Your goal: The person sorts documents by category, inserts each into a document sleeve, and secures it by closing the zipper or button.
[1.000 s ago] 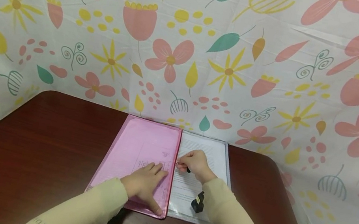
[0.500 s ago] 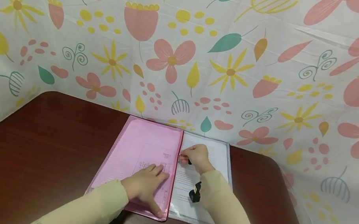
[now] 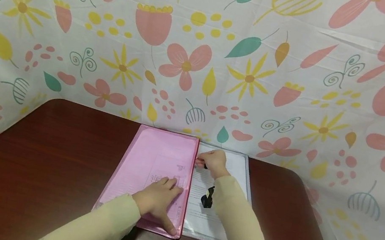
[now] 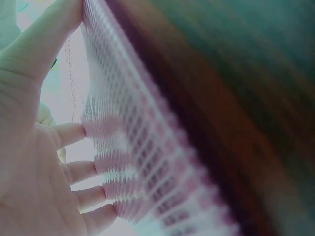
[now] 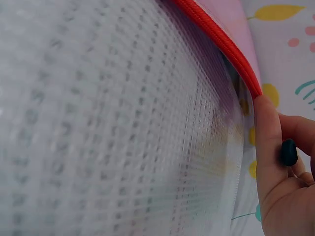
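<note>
A pink translucent zip document pouch (image 3: pixel 156 152) with a red zipper (image 3: pixel 190 188) down its right edge lies on the table. My left hand (image 3: pixel 159 198) rests on its lower right part, fingers spread, the thumb near the bottom corner; the left wrist view shows the fingertips on its mesh surface (image 4: pixel 113 123). At the zipper's upper part, my right hand (image 3: pixel 213 160) pinches with thumb and finger. The right wrist view shows the fingertips at the red zipper; the pull itself is hidden. A small dark oval piece (image 5: pixel 288 152) shows against the right hand's fingers.
A clear pouch with printed sheets (image 3: pixel 194 219) lies to the right, partly under the pink one. A black wrist camera (image 3: pixel 207 197) sits by the right sleeve. The dark brown table (image 3: pixel 64 166) meets a floral cloth (image 3: pixel 180 100) behind.
My right hand has slid away from me along the red zipper, toward the pouch's far end. The left hand has stayed in place on the pink pouch.
</note>
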The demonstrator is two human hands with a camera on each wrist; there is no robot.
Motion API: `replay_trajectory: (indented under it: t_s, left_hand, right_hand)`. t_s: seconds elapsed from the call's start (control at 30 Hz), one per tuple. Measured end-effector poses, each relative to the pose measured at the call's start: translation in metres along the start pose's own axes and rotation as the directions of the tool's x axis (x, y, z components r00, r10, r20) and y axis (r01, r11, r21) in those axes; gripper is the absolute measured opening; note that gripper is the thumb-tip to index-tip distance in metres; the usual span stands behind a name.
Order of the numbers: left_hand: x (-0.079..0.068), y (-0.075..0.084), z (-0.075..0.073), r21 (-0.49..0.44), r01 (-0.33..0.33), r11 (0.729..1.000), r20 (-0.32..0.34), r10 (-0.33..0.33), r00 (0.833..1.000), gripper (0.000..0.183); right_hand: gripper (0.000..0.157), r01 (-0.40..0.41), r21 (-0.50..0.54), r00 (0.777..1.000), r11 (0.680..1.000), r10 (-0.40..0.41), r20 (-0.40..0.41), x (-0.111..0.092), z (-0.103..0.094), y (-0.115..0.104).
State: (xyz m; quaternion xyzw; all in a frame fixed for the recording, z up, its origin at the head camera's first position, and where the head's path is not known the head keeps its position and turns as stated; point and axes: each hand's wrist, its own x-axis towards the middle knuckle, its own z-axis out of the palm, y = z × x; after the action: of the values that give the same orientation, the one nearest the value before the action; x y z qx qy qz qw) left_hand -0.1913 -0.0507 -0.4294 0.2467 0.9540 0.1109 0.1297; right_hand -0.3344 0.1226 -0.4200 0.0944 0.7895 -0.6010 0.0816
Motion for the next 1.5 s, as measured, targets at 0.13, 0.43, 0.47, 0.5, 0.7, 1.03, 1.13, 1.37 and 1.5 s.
replay_trajectory:
  t_s: [0.13,0.43,0.47,0.5,0.7,1.03,1.13,1.37,1.5]
  left_hand:
    - [-0.001,0.000,-0.001,0.006,0.002,1.000,-0.003,-0.002,1.000,0.124]
    - [-0.001,0.001,-0.002,0.013,0.001,1.000,0.001,-0.001,1.000,0.124]
    - [-0.001,0.002,-0.001,0.014,0.000,1.000,0.002,0.000,1.000,0.124]
    - [-0.001,0.002,-0.001,0.017,-0.001,1.000,0.000,0.001,1.000,0.124]
    - [-0.002,0.002,-0.001,0.009,-0.001,1.000,-0.001,0.001,1.000,0.124]
    - [0.000,0.004,0.002,-0.005,0.002,1.000,0.010,-0.002,1.000,0.126]
    - [0.000,0.003,0.002,-0.007,0.002,1.000,0.010,-0.001,1.000,0.125]
    - [0.001,-0.008,0.003,-0.017,0.001,1.000,-0.014,-0.001,1.000,0.124]
    - [-0.001,-0.020,0.000,-0.047,0.007,0.999,-0.020,-0.008,1.000,0.124]
  right_hand:
    - [0.016,-0.007,0.007,1.000,1.000,0.007,-0.013,0.004,0.001,-0.004]
    - [0.021,0.035,0.089,0.997,0.995,-0.029,-0.067,0.012,0.002,-0.022]
    - [0.021,0.042,0.096,0.997,0.995,-0.034,-0.076,0.013,0.002,-0.024]
    - [0.021,0.047,0.102,0.996,0.994,-0.038,-0.085,0.014,0.002,-0.026]
    - [0.023,0.084,0.150,0.989,0.985,-0.065,-0.130,0.017,0.003,-0.043]
    - [0.023,0.130,0.192,0.981,0.973,-0.098,-0.166,0.016,-0.003,-0.057]
    - [0.024,0.086,0.138,0.991,0.987,-0.071,-0.113,0.014,-0.006,-0.049]
    - [0.037,0.078,-0.121,0.997,0.990,-0.075,0.031,0.006,-0.018,-0.016]
    - [0.044,0.156,-0.346,0.988,0.925,-0.141,0.068,-0.008,-0.031,-0.006]
